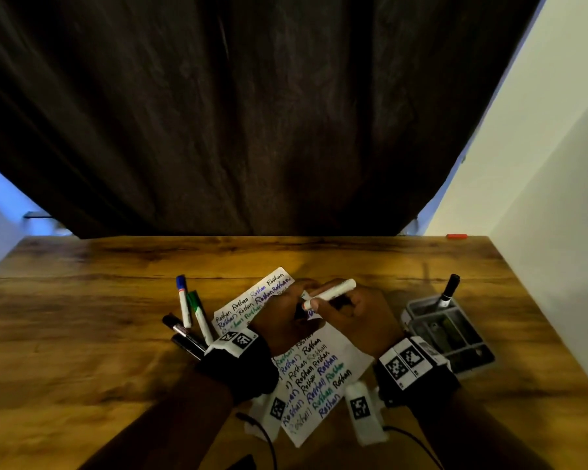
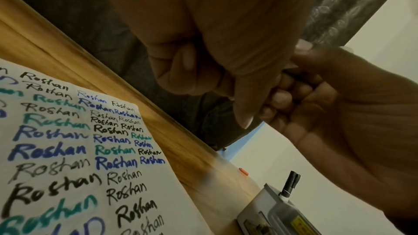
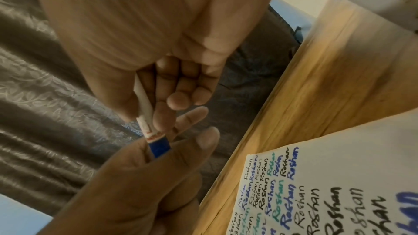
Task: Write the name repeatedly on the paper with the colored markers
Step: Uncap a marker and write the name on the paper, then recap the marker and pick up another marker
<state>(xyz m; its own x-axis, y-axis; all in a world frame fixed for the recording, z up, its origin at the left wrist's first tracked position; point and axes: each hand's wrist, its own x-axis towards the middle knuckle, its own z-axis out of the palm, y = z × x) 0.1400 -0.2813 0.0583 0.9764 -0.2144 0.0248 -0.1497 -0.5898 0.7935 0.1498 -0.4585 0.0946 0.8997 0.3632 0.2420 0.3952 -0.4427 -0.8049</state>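
Note:
Both hands meet above the white paper (image 1: 323,368), which is covered with a name written over and over in black, blue and green. My right hand (image 1: 323,301) grips the white barrel of a blue marker (image 3: 144,106). My left hand (image 1: 294,308) pinches the marker's blue cap (image 3: 159,147) between thumb and fingers. The cap sits against the barrel's end; whether it is fully seated I cannot tell. In the left wrist view the left hand (image 2: 203,71) is curled next to the right hand (image 2: 316,99), and the marker is hidden there. The marker is held off the paper (image 2: 68,149).
Several capped markers lie left of the paper: a blue one (image 1: 183,300), a green one (image 1: 197,312) and black ones (image 1: 184,337). A grey compartment tray (image 1: 455,334) at the right holds an upright black marker (image 1: 448,291). A dark curtain (image 1: 252,113) hangs behind the wooden table (image 1: 82,317).

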